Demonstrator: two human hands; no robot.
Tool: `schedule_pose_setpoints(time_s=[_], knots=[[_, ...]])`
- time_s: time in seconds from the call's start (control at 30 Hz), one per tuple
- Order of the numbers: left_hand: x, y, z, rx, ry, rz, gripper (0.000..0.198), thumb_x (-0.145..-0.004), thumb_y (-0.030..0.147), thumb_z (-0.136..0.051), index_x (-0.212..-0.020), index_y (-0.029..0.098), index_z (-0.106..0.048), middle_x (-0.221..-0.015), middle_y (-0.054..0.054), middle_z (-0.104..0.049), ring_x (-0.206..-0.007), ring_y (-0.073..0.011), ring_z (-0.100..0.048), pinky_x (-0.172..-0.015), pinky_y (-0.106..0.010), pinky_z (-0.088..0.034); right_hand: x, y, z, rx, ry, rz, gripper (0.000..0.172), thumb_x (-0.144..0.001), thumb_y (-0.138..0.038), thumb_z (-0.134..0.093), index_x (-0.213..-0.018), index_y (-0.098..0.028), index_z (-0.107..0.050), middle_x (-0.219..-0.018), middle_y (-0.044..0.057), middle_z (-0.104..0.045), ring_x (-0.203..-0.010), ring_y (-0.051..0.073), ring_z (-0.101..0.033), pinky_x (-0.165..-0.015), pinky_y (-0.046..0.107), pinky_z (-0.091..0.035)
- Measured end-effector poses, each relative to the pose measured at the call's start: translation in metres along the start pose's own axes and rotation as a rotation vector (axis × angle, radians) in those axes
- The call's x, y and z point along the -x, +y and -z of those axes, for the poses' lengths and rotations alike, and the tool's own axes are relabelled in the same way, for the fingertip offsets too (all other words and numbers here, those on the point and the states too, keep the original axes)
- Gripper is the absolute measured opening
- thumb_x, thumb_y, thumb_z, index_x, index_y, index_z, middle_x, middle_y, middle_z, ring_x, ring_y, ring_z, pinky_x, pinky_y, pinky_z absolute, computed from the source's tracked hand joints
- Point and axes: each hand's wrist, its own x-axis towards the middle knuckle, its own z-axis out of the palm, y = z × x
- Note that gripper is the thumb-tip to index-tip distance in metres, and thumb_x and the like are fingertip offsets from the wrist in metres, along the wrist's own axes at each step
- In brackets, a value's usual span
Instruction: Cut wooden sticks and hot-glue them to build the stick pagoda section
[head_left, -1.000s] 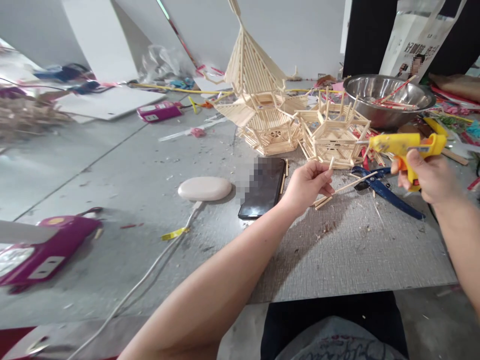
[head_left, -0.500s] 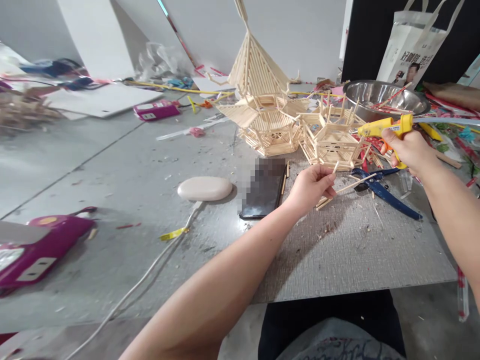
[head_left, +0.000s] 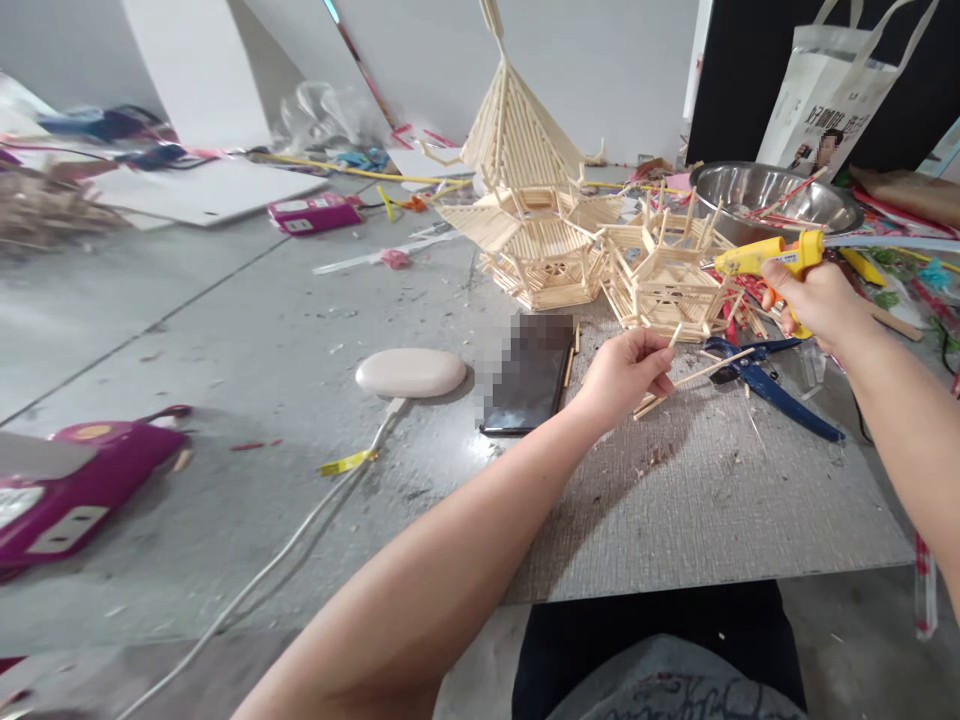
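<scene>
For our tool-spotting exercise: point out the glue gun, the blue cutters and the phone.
glue gun [head_left: 754,260], head view, on its yellow barrel.
blue cutters [head_left: 791,404], head view, on one handle.
phone [head_left: 529,395], head view, on its dark screen.

i see a yellow plastic glue gun with an orange trigger, and thin pale tan wooden sticks. the pagoda-shaped stick model is the same tan. the long-handled cutters are blue, the flat slab phone glossy black, the round metal bowl silver, and the flat work board grey with a fine woven pattern.
</scene>
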Motion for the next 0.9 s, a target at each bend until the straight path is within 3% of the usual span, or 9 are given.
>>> schedule_pose_setpoints(time_s=[0.9], knots=[[-0.0017,-0.0032,0.0003,-0.009,-0.022,-0.017,0.013,-0.08,0.016,-0.053,-0.068,0.015,-0.047,-0.049,0.005,-0.051,-0.044,-0.0056,-0.055,-0.047,-0.018,-0.047,-0.0024,0.0055,0.0065,0.059,0.013,0.028,0.038,-0.07,-0.057,-0.059,-0.072,-0.019,-0.059,-0.055,0.0,-0.056,-0.028,0.006,-0.039,-0.027,0.021,-0.027]])
